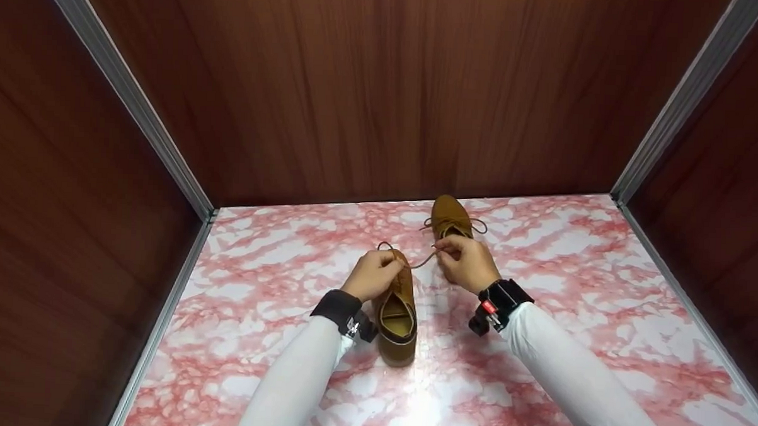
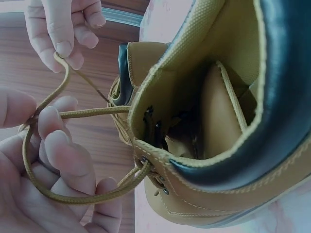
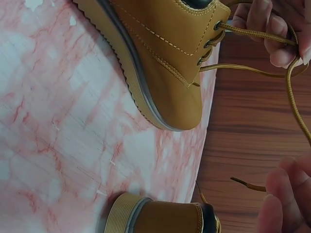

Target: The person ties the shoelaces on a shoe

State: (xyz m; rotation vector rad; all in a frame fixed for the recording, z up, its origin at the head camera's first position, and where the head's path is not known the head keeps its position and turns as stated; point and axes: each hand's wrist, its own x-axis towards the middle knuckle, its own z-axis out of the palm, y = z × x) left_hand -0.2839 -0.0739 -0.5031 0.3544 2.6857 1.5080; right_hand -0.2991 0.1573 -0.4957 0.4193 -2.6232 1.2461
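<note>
A tan lace-up shoe [image 1: 397, 349] stands on the marbled surface with its toe pointing away. Over its front, my left hand [image 1: 372, 276] pinches the brown shoelace [image 2: 87, 114] between thumb and fingers. In the left wrist view the lace crosses itself at those fingertips, and a loop hangs below them. Off to the right, my right hand [image 1: 468, 265] pinches the lace close to one end, and the dark tip [image 3: 238, 180] sticks out past the fingers in the right wrist view. Between both hands the lace sags slightly.
A second tan shoe [image 1: 450, 210], its lace tied in a bow, stands farther back by the brown wood-grain wall [image 1: 370, 99], partly behind my right hand. Similar panels with metal edge strips [image 1: 137, 110] close in the left and right sides of the red-and-white marbled surface [image 1: 277, 253].
</note>
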